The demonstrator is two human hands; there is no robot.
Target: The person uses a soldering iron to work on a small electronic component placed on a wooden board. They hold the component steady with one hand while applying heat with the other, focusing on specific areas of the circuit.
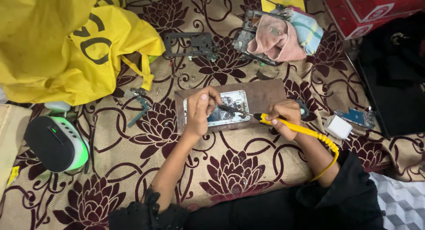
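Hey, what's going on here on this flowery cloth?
A person is working on an opened phone lying on a brown board. The left hand steadies the phone, while the right hand holds a yellow soldering iron, tip over the phone's insides. Loose phone parts lie nearby.

Right hand (283, 117) holds yellow soldering iron (287, 126); left hand (199, 112) steadies, apparently, opened phone (232, 99).

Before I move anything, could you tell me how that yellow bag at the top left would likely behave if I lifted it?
The yellow bag looks floppy: it lies crumpled in soft folds with a limp handle loop. It probably sags rather than keeps shape, and seems light for its size. Its contents are hidden, so the weight is uncertain.
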